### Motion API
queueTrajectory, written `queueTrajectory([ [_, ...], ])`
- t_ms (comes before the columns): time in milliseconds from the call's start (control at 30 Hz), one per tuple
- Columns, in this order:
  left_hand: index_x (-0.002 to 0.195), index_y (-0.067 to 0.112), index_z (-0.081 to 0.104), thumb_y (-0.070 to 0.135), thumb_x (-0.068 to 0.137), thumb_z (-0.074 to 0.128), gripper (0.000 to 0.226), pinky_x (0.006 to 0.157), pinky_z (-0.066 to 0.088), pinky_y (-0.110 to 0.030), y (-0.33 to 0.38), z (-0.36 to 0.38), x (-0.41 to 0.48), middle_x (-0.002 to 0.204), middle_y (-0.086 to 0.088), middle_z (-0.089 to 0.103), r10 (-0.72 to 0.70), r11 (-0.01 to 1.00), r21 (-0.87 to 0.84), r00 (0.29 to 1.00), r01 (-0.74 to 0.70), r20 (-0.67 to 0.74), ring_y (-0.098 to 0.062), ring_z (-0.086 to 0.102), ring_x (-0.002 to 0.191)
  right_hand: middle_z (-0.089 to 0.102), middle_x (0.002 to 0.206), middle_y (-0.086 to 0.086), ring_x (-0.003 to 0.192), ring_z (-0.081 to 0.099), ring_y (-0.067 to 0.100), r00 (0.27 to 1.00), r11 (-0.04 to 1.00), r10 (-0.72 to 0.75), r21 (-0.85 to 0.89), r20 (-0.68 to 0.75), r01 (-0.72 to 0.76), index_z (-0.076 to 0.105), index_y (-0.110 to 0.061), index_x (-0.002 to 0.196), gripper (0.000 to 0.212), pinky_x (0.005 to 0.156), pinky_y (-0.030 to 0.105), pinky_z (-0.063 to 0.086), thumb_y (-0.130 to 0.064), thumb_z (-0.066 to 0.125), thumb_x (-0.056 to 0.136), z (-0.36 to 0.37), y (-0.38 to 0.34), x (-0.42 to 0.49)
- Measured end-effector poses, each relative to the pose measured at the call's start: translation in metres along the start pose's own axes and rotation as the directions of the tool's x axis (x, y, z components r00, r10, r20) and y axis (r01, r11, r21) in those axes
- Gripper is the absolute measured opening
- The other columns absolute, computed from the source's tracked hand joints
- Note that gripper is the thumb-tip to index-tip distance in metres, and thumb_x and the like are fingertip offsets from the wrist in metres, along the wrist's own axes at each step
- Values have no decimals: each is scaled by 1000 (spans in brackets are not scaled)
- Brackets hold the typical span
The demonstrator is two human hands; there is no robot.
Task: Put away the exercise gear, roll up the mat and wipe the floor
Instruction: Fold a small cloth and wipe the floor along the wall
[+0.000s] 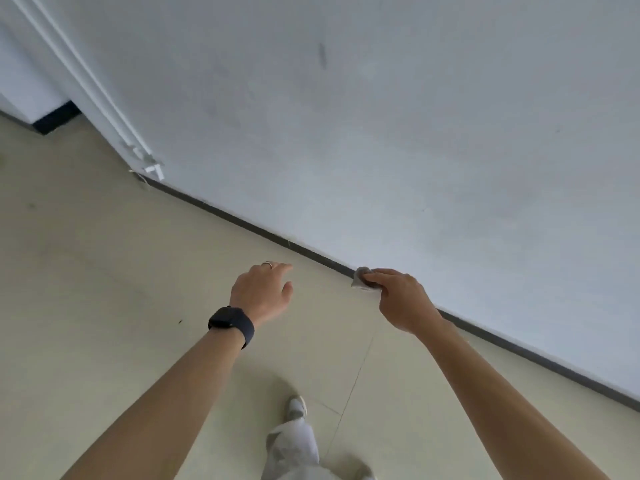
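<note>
Wearing a black smartwatch on the left wrist, a thin ring on the left hand — sporting bare forearms, pale baggy trousers, light shoes.

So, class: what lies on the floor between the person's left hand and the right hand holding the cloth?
Nothing: in the head view, only bare pale floor shows between the open left hand and the right hand gripping the cloth.
</note>
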State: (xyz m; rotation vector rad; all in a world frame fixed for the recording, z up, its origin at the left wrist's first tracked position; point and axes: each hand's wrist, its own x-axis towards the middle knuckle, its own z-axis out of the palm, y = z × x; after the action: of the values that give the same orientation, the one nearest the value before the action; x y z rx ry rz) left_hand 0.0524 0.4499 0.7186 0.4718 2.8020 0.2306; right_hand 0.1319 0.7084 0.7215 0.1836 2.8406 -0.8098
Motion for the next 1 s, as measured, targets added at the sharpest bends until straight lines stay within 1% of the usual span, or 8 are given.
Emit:
queueTrajectory([
  [133,143,29,47,36,97,45,46,93,48,-37,-69,-28,-52,141,2,54,-177,983,-55,983,174,-53,-23,54,123,56,139,-14,117,56,21,987,989,-140,-33,74,142,60,-32,131,65,90,33,48,7,38,84,8,-72,22],
  [233,141,31,49,36,97,44,45,95,45,-37,-139,-42,-80,142,3,53,-343,935,-121,937,333,-74,-23,52,124,58,137,-12,116,57,20,955,961,-266,-45,128,274,61,-31,131,63,89,30,47,6,38,85,34,-141,51],
  [333,141,35,49,37,96,43,45,96,44,-36,-220,-53,-100,144,5,51,-483,867,-180,872,465,-76,-22,51,126,58,137,-8,117,57,21,896,911,-389,-53,214,409,60,-28,132,62,93,29,47,7,38,86,77,-226,91],
  [467,141,35,49,37,96,44,45,94,45,-38,-347,-70,-115,144,4,52,-621,772,-238,779,590,-83,-23,50,126,60,133,-4,113,58,25,794,830,-510,-53,332,555,61,-26,131,62,92,38,50,8,38,84,153,-361,158],
  [533,141,34,49,37,96,45,45,93,45,-38,-414,-83,-119,143,2,52,-668,731,-251,740,635,-75,-24,51,125,63,128,-1,110,59,28,748,795,-557,-31,362,606,63,-23,128,60,92,42,51,8,40,83,194,-428,191],
  [667,142,35,48,37,97,44,45,92,46,-37,-539,-113,-124,143,2,52,-747,651,-265,663,711,-57,-24,51,125,67,118,1,96,62,27,670,731,-621,-6,408,682,66,-21,123,57,81,44,54,10,42,81,264,-551,249],
  [800,142,34,48,37,97,45,45,93,45,-37,-642,-147,-125,145,2,50,-807,575,-285,589,767,-43,-24,52,125,64,126,-3,100,60,27,620,682,-650,-22,439,731,63,-25,127,60,83,40,54,7,42,81,310,-652,296],
  [1000,142,36,47,37,98,44,45,95,45,-38,-799,-194,-109,147,3,48,-856,501,-323,515,803,-47,-23,49,128,62,131,-3,106,59,26,563,630,-682,-17,467,777,61,-25,130,60,87,38,53,6,43,82,372,-796,379],
])
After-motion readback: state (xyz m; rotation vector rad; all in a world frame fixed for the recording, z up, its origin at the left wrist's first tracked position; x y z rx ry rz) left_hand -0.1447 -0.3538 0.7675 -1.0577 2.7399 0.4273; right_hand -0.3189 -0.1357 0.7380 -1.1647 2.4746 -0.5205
